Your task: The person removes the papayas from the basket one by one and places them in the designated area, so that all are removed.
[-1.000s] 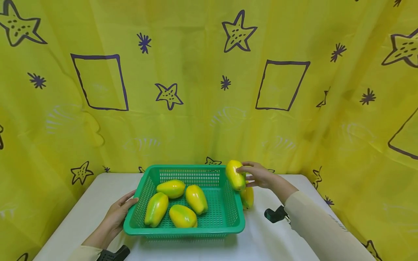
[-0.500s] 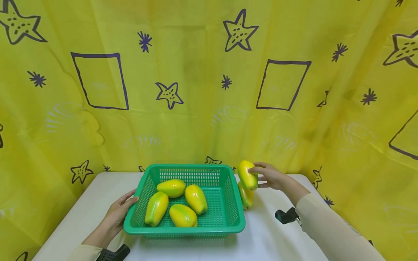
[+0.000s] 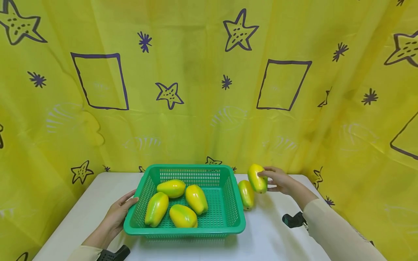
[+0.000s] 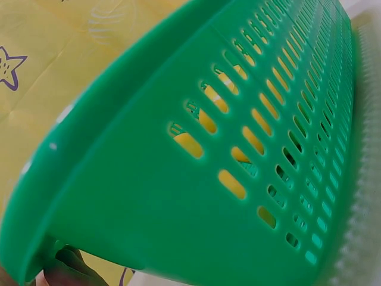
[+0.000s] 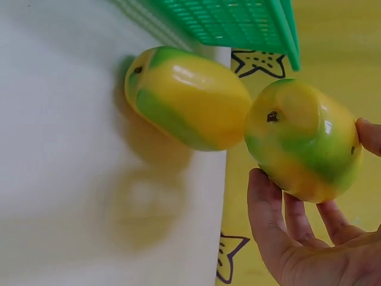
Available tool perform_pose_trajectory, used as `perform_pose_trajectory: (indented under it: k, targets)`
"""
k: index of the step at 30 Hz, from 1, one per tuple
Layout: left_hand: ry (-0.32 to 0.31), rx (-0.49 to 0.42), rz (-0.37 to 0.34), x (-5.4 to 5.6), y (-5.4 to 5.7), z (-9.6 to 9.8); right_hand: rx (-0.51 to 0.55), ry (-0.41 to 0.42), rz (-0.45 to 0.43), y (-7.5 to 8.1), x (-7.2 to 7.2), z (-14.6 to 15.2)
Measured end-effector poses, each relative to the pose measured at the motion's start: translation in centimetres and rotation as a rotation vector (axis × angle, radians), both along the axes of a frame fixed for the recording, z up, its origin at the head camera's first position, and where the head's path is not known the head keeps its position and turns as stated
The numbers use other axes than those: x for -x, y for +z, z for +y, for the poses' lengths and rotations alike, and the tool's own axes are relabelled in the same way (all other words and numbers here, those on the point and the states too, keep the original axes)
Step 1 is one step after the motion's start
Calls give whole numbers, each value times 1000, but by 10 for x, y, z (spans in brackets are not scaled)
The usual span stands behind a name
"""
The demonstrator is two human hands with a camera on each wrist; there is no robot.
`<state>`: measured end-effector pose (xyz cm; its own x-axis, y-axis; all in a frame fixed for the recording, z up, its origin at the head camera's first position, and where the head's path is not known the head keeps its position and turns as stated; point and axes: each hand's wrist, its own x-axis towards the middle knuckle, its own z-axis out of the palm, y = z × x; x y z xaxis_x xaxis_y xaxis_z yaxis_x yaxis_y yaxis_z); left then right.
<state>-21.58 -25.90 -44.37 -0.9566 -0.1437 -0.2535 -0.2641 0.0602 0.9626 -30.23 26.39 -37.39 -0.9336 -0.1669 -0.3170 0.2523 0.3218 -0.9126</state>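
Note:
My left hand (image 3: 117, 214) grips the left rim of a green plastic basket (image 3: 183, 231), thumb over the edge. Its fingers (image 4: 71, 271) show under the rim in the left wrist view. Several yellow-green papayas lie in the basket, among them one at the left (image 3: 156, 209) and one near the middle (image 3: 196, 199). Beyond the basket's right side, my right hand (image 3: 277, 179) holds another papaya (image 5: 306, 140) above the table, thumb on one side and fingers on the other. A further papaya (image 5: 187, 98) lies on the table just beside the basket's right wall.
The basket stands on a white table (image 3: 267, 228). A yellow curtain (image 3: 196, 134) with starfish drawings hangs close behind and at both sides. Black devices are strapped to the left wrist (image 3: 114, 253) and right wrist (image 3: 294, 219).
My right hand has carried its papaya rightward from over the basket's right rim, past the papaya on the table, and slightly lower. The left hand and the basket stay where they were.

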Motion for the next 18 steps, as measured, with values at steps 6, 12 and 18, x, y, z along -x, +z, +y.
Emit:
perform_pose_trajectory:
  k: [6, 12, 18]
  targets:
    - [4, -8, -6, -1, 1, 0, 0, -11, -11, -7, -2, 8]
    - [9, -22, -4, -1, 1, 0, -30, -43, -25, -15, -2, 15]
    - [8, -30, -3, -2, 2, 1, -36, -71, -29, -26, -4, 19]
